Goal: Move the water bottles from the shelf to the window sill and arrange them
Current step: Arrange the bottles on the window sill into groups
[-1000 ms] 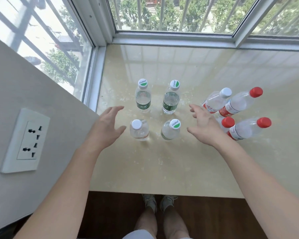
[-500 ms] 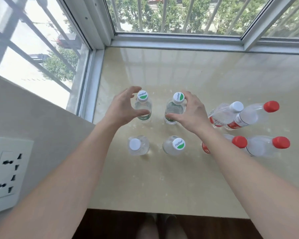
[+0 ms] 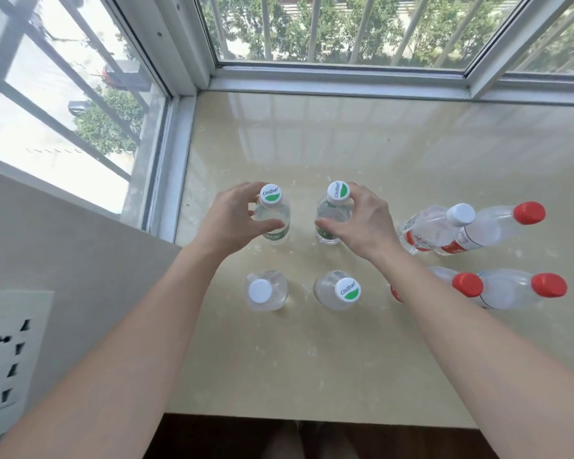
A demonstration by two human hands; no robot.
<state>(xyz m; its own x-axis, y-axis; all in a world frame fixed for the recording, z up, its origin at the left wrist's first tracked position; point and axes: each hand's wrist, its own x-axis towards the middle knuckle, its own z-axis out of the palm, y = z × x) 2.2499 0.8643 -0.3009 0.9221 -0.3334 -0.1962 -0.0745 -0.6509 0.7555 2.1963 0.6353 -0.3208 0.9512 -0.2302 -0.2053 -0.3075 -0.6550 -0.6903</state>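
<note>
Several clear water bottles stand on the beige window sill [image 3: 362,154]. My left hand [image 3: 227,220] wraps the far-left bottle [image 3: 274,210], which has a green-and-white cap. My right hand [image 3: 360,223] grips the far-right green-capped bottle [image 3: 333,207]. Nearer to me stand a plain white-capped bottle [image 3: 265,290] and another green-capped bottle [image 3: 338,290], both untouched. To the right are taller bottles: one white-capped [image 3: 434,226] and three red-capped [image 3: 497,226], [image 3: 458,283], [image 3: 521,288].
Window frames border the sill at the left [image 3: 169,167] and the back [image 3: 345,84]. A grey wall with a power socket [image 3: 7,356] lies at the left. The sill's front edge [image 3: 312,417] drops to a dark floor.
Both hands reached forward from beside the near bottles to the two far green-capped bottles and closed around them. The view tilted down and closer.
</note>
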